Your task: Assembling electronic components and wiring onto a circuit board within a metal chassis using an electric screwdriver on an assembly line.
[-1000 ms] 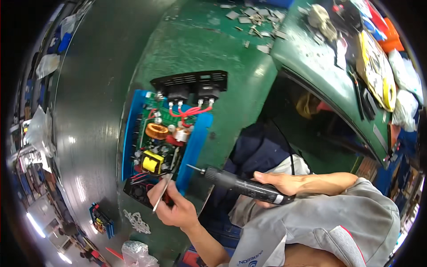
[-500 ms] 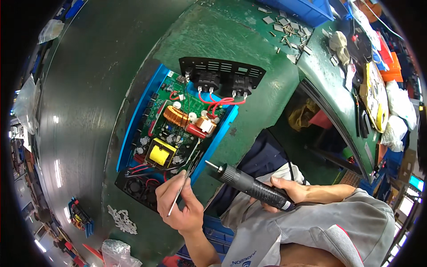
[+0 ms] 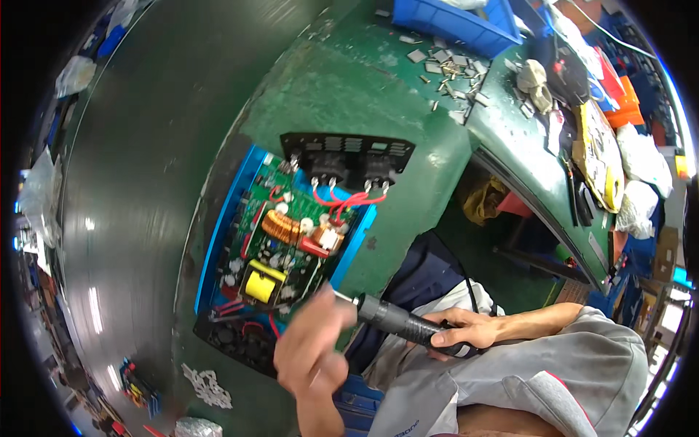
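My right hand [image 3: 470, 331] is wrapped round the body of a black electric screwdriver [image 3: 397, 320], held slantwise with its metal bit toward the left. At that bit is my left hand [image 3: 313, 346], blurred by motion, its fingers bent. A thin pale sliver at its palm looks like the end of the tweezers; the rest of them is hidden. Beyond the hands lies an opened blue metal case [image 3: 222, 237] with a green circuit board [image 3: 291, 191], copper coils and a yellow transformer [image 3: 261, 285]. A black slotted panel [image 3: 349, 149] with red wires stands at its far end.
A fan plate [image 3: 233, 342] forms the case's near end. Small metal plates and pins [image 3: 451, 69] lie scattered by a blue bin [image 3: 459, 25]. White small parts [image 3: 207, 386] sit at the near left. Tools and bags crowd the right bench, past a gap beside my lap.
My left hand has moved right and slightly down, from the case's near edge to the screwdriver's bit. The screwdriver has shifted a little. The view has shifted, so the case appears lower.
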`<action>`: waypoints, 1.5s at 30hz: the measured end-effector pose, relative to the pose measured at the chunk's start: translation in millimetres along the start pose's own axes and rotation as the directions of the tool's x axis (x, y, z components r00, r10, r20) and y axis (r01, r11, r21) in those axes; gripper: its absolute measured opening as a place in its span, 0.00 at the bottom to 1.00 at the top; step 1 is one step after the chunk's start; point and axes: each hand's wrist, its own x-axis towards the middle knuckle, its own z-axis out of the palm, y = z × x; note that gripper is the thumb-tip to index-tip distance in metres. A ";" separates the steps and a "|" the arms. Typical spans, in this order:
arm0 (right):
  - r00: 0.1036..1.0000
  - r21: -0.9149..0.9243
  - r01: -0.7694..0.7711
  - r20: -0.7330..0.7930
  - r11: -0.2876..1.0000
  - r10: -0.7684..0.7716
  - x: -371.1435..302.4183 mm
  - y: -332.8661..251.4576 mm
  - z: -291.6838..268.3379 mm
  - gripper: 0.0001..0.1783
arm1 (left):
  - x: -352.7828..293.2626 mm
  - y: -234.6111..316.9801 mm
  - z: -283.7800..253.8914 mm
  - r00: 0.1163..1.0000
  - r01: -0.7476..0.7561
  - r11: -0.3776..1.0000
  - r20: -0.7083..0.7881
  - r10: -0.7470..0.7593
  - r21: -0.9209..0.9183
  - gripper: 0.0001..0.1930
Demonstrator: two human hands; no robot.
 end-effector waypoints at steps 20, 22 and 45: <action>0.998 -0.030 -0.027 -0.052 0.999 0.025 2.8 18.5 -9.8 0.48 | -7.8 21.3 -7.6 0.902 0.261 0.712 0.098 -0.420 0.652 0.11; 0.996 -0.040 -0.056 -0.072 0.998 0.053 1.9 15.0 -9.0 0.49 | -9.6 21.0 -8.5 0.905 0.258 0.713 0.096 -0.416 0.652 0.11; 0.974 -0.568 -0.018 -0.195 0.823 -0.113 -14.0 -4.3 -31.1 0.45 | -12.4 16.4 -10.4 0.917 0.285 0.756 0.062 -0.395 0.590 0.12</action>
